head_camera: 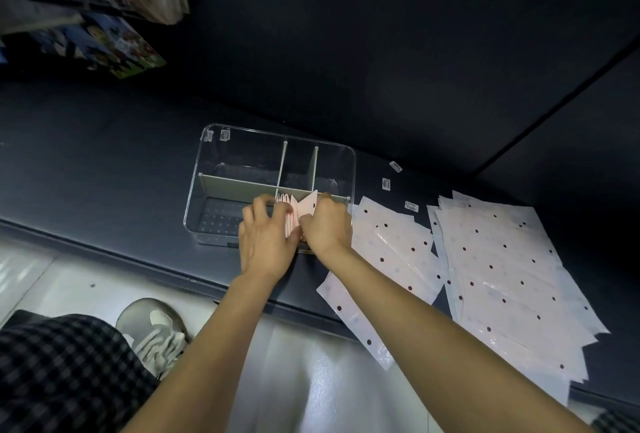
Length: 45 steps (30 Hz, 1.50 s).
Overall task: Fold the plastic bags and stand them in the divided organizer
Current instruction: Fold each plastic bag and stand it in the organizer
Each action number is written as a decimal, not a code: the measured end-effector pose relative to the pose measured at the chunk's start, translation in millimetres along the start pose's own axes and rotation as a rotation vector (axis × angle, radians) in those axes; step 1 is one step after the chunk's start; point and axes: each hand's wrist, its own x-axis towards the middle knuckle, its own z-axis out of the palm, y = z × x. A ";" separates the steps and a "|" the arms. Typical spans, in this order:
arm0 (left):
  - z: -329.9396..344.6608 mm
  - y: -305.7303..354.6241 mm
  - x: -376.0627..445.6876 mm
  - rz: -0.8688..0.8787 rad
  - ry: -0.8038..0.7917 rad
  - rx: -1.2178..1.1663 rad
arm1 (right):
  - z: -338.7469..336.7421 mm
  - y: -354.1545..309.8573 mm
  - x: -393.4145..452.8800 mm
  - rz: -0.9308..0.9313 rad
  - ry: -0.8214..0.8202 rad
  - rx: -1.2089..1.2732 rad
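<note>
A clear divided organizer (207,169) stands on a dark shelf. Several folded pink bags (291,207) stand upright in its front right compartment. My left hand (265,242) rests against the left side of that row, fingers curled over the bags. My right hand (329,224) pinches a folded pink bag (309,205) at the right end of the row, inside the compartment. Flat white dotted plastic bags (502,266) lie spread on the shelf to the right.
The organizer's other compartments (242,162) hold nothing. Small barcode labels (386,184) lie on the shelf behind the flat bags. Packaged goods (104,37) hang at the upper left. A pale floor and my shoe (156,325) are below the shelf edge.
</note>
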 end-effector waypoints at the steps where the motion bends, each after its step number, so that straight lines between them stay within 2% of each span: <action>1: 0.1 0.4 -0.8 -0.016 0.023 -0.009 | 1.3 -0.8 1.0 -0.010 -0.001 -0.004; 6: 1.4 1.5 -3.6 -0.115 0.116 -0.064 | 3.5 4.1 0.2 -0.151 0.043 -0.007; 12: 4.1 1.1 -6.2 -0.149 0.141 -0.135 | 7.3 8.4 1.2 -0.107 0.012 -0.135; 21: 3.2 -5.8 -10.3 -0.149 0.141 -0.130 | 16.3 -4.5 7.9 0.080 -0.303 -0.159; 26: 3.0 -8.1 -7.3 -0.136 0.096 -0.160 | 9.2 -4.2 24.2 0.129 -0.526 0.094; 30: 4.2 -10.4 -7.7 -0.098 0.073 -0.119 | 5.1 -2.0 28.6 0.134 -0.561 0.112; 35: 3.5 -7.3 -8.0 -0.043 0.083 -0.074 | 4.5 2.1 21.8 0.059 -0.493 0.038; 39: 2.0 -5.0 -5.4 -0.055 0.049 -0.040 | -7.3 20.5 3.1 -0.114 -0.281 -0.041; 42: -0.1 -1.4 -5.6 -0.052 0.015 -0.021 | -20.8 58.5 -21.7 -0.194 -0.085 0.069; 45: -4.6 9.9 -14.2 0.021 0.093 -0.065 | -24.0 117.2 -54.8 -0.215 -0.069 0.037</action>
